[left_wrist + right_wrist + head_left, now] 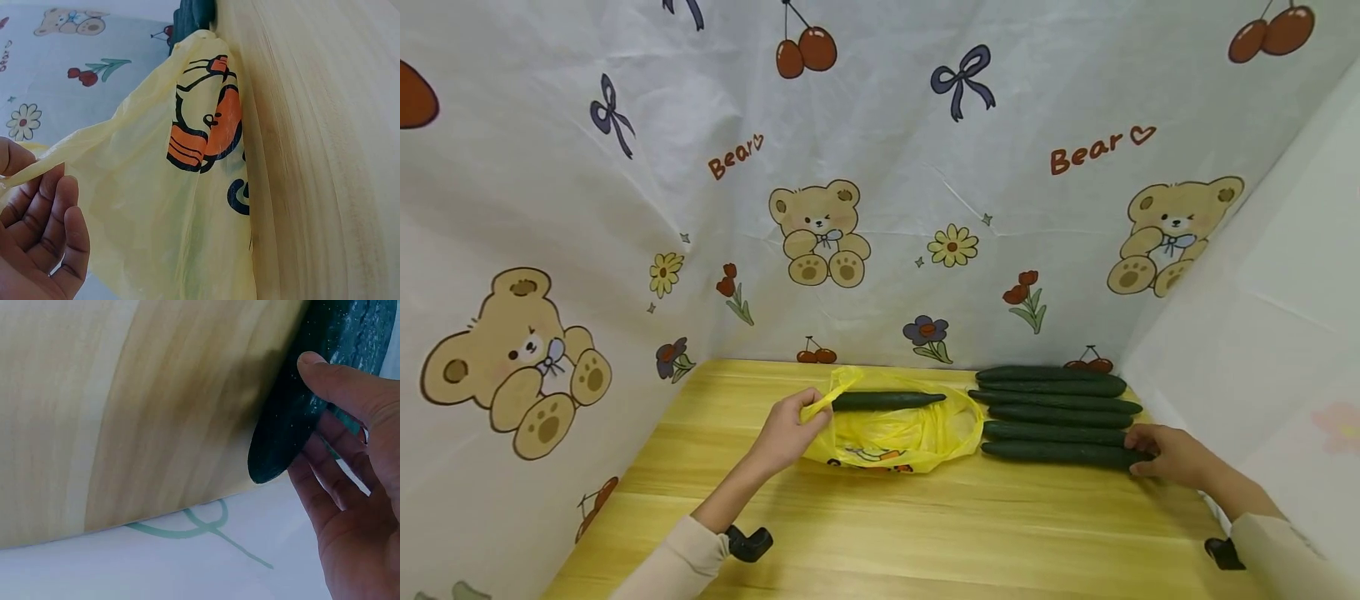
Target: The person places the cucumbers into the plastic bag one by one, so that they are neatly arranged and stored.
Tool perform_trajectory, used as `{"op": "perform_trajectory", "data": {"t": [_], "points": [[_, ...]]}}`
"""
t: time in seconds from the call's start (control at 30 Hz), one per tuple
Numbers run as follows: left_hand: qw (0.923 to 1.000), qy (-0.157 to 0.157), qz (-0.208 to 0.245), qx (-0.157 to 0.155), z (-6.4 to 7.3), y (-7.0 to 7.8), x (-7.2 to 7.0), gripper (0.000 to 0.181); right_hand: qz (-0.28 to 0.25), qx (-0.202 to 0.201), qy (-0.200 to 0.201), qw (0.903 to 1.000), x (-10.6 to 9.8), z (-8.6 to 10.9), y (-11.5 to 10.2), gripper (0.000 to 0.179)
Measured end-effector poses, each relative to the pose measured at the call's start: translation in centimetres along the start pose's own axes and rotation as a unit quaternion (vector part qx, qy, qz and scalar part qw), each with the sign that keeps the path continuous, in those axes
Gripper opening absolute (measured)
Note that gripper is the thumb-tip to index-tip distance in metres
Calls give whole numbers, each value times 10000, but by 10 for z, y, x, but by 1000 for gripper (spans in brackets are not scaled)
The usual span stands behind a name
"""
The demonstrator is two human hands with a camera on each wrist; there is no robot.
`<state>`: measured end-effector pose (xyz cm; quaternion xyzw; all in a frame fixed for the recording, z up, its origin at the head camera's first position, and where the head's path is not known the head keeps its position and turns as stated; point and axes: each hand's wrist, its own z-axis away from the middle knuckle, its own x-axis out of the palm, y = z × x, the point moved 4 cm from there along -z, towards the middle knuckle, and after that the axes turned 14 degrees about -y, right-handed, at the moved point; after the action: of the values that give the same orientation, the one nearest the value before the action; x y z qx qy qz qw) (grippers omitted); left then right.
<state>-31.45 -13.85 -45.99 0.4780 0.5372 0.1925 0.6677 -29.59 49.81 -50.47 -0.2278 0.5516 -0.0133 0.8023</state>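
Observation:
My left hand (790,432) pinches the rim of a yellow plastic bag (942,461) between thumb and fingers and holds it up at the left. One dark green cucumber lies along the bag's back side, inside the opening. In the left wrist view the bag (144,206) is stretched from the hand, showing an orange and black print. At the right end of a row of cucumbers, my right hand (1176,454) grips the nearest cucumber (1052,452). In the right wrist view the thumb presses one side of this cucumber (287,425), with the fingers round its other side.
Several more cucumbers (1052,400) lie side by side behind the gripped one, right of the bag. The wooden table (925,533) meets a printed cloth (887,325) at the back. White cloth (1262,333) also hangs close by the right hand.

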Motion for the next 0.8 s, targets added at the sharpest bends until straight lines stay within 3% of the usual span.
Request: {"op": "perform_trajectory", "data": {"t": [0.47,0.8], "points": [[10000,-32,-19,-54,-1,-4,4,10,349,-116,-70,9993,4,15,-6,46],[10000,65,-29,68,-1,-6,2,10,749,-360,835,9930,-23,30,-47,37]]}}
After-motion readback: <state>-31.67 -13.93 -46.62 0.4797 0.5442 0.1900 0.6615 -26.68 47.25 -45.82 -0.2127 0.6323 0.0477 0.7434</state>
